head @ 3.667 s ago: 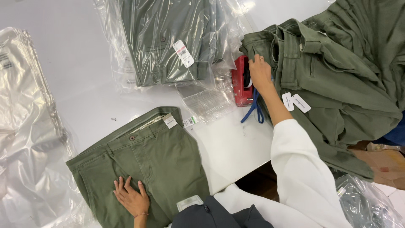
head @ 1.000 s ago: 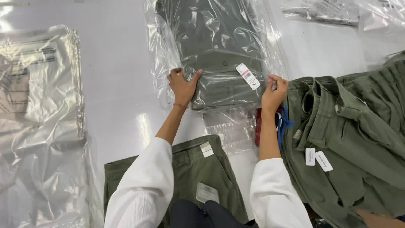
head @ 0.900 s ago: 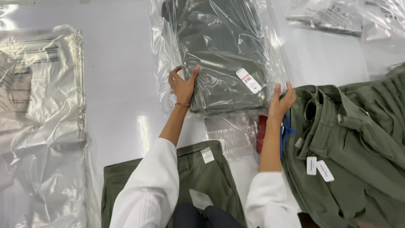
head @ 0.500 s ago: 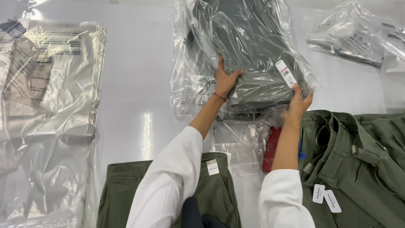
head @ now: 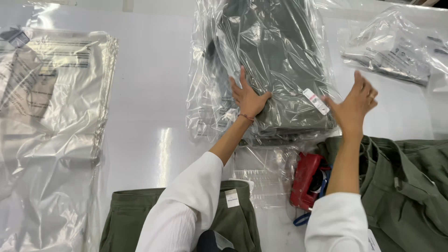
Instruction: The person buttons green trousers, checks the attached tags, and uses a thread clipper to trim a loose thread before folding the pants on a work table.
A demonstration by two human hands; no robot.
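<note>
A stack of folded olive-green trousers in clear plastic bags (head: pixel 275 70) lies at the far middle of the white table (head: pixel 149 121). My left hand (head: pixel 247 95) rests flat on the near left part of the top bag, fingers spread. Raised off the stack at its right edge is my right hand (head: pixel 357 102), fingers apart and holding nothing, just right of a white tag (head: pixel 316 101) on the bag. A folded pair of green trousers (head: pixel 233 219) lies unbagged at the near edge under my left sleeve.
A pile of empty clear bags (head: pixel 46 121) covers the left side. More bagged items (head: pixel 396 51) lie at the far right. A red tool with a blue strap (head: pixel 305 179) sits beside a heap of loose green trousers (head: pixel 410 182) at the right.
The bagged stack has been pushed farther from me. My right hand has let go of its right edge and lifted; my left hand still presses on it.
</note>
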